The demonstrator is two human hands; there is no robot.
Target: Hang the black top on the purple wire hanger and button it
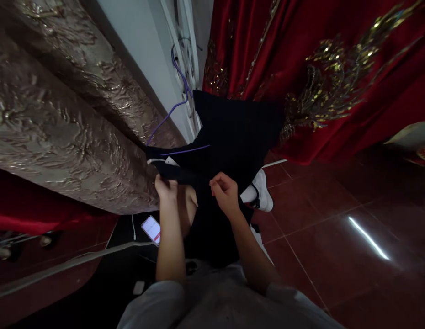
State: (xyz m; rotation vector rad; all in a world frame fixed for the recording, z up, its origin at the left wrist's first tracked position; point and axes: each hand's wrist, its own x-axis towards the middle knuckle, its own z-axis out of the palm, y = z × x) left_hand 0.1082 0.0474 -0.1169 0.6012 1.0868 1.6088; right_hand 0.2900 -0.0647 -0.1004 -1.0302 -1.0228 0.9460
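Note:
Dark navy or black cloth (240, 132) is stretched out in front of me and spreads down over my lap. My left hand (166, 186) is closed on the cloth's near left edge, thumb up. Just above that hand are a small white tag (171, 161) and a short white cord end (153, 160). My right hand (226, 192) is pinched shut over the middle of the cloth; whatever sits between its fingertips is too small to make out. A purple cord (174, 109) runs from a white metal grille (190, 68) to the cloth's left corner, and a purple strand crosses the cloth.
Textured beige curtain (61, 119) hangs on the left, sequinned red drapery (253, 45) at the upper right. On a black surface beside me lie a lit phone (151, 229) and a small white case (138, 287). A white shoe (263, 192) stands on red floor tiles (322, 219).

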